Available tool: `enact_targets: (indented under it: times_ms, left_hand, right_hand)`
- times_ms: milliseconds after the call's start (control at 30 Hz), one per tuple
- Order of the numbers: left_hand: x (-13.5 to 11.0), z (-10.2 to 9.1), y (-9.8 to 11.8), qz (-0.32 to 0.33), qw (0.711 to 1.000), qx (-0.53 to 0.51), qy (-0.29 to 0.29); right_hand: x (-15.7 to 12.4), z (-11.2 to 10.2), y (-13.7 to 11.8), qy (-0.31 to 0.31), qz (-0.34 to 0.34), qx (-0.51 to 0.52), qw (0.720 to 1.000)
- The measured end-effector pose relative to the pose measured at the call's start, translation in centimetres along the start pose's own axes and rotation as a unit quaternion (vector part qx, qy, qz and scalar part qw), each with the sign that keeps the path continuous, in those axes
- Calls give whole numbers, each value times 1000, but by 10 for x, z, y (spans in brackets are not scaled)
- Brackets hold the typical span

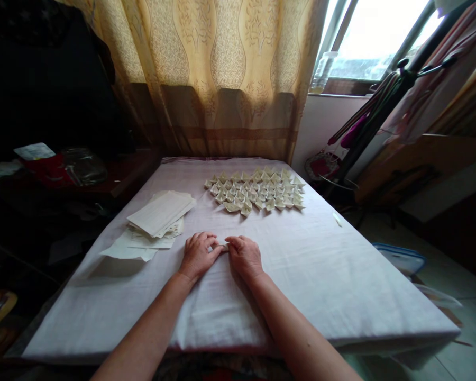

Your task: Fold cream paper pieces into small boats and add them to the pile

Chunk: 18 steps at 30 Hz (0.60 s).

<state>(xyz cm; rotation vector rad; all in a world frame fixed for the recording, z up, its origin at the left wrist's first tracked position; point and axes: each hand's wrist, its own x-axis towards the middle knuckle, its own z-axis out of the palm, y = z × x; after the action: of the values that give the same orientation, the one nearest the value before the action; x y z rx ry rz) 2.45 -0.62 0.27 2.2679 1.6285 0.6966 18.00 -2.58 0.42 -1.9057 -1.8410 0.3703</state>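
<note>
Between my two hands, low over the white tablecloth, is a small folded piece of paper, mostly covered by my fingers. My left hand pinches its left end with thumb and fingers. On the other side my right hand closes on its right end. Beyond my hands, to the right, stand rows of small folded paper pieces with pointed corners, cream in colour. A stack of cream paper sheets lies left of my left hand, its edges uneven and one sheet sticking out towards me.
A white cloth covers the table, with a small paper scrap near its right edge. A patterned curtain hangs behind. At left a dark side table bears a red packet and a clear jar. A black coat stand leans at right.
</note>
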Motion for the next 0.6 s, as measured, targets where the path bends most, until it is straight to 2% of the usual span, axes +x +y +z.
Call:
enact_targets:
  times_ms: [300, 467, 600]
  left_hand:
    - [-9, -3, -3, 1, 1000, 23, -12]
    - [-5, -1, -2, -23, 999, 39, -23]
    - [0, -2, 3, -45, 997, 55, -41]
  right_hand:
    - [-3, -1, 3, -7, -18, -6, 1000]
    - [-2, -3, 5, -7, -34, 9, 999]
    - [-1, -2, 2, -5, -19, 3, 1000]
